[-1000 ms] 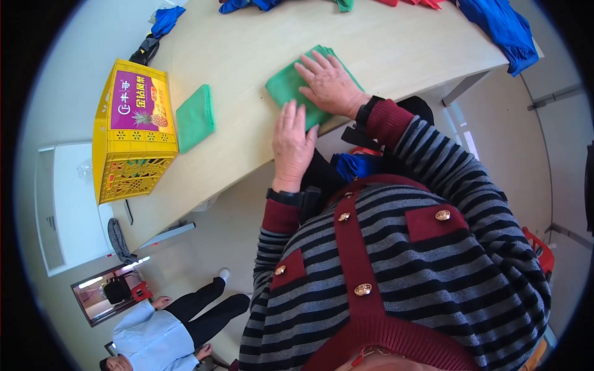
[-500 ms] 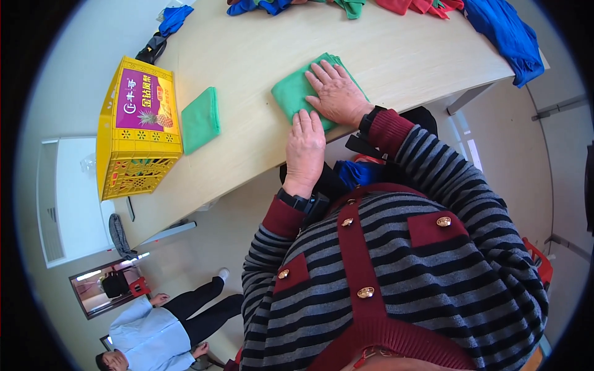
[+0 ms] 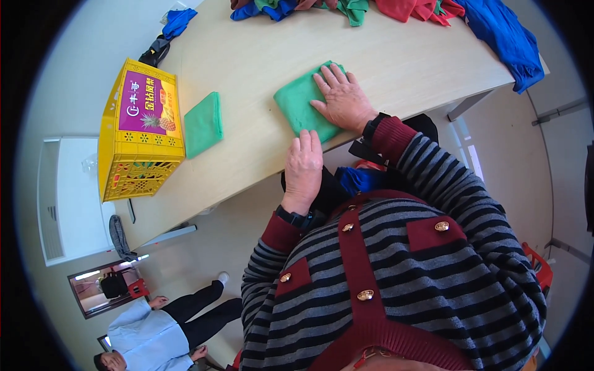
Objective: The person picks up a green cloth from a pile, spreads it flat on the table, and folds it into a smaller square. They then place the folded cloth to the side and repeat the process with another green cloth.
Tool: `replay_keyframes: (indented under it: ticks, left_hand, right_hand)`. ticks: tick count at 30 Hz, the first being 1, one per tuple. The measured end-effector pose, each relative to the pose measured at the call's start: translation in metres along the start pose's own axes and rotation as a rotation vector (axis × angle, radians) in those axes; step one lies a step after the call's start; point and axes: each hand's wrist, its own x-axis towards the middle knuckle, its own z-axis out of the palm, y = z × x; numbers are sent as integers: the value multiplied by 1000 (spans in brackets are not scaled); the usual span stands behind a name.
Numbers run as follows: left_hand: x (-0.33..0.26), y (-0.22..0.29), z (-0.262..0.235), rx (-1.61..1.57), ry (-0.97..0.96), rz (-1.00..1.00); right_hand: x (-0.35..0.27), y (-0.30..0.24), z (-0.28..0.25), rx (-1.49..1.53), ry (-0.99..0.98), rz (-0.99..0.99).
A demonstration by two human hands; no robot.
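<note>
A person in a striped sweater with dark red trim leans over a pale wooden table [image 3: 260, 68], seen from above. The right hand [image 3: 343, 99] lies flat, fingers spread, on the right part of a folded green cloth [image 3: 300, 108] that sits near the table's near edge — pressing it down rather than grasping it. The left hand [image 3: 303, 167] rests palm down at the table's near edge, its fingertips at or just touching the cloth's near corner; it is open and holds nothing. A dark watch [image 3: 296, 217] is on the left wrist. To the left, well apart, lies a second green cloth [image 3: 203, 123], folded flat, and just left of that stands a yellow crate [image 3: 140, 130] with a purple panel on its side. Along the far edge of the table is a heap of cloths [image 3: 346, 8] in blue, green and red, and a blue cloth [image 3: 504, 37] hangs over the far right corner. Another blue cloth [image 3: 179, 21] lies at the far left. On the floor at lower left — away from the table — another person [image 3: 154, 328] in a light blue top is partly in view.
</note>
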Motion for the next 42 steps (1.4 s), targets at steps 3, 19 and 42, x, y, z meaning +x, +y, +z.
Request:
replay_keyframes:
  ticks: [3,19,42]
  left_hand:
    - [2,-25,-2,-59,106,2]
    - [73,-74,62,-198,66,-219]
    - [2,-22,19,-275,173,-4]
  right_hand:
    - [1,1,-2,-11,6,0]
    - [0,-1,0,-51,11,-1]
    - [0,-1,-9,17,-1,-55]
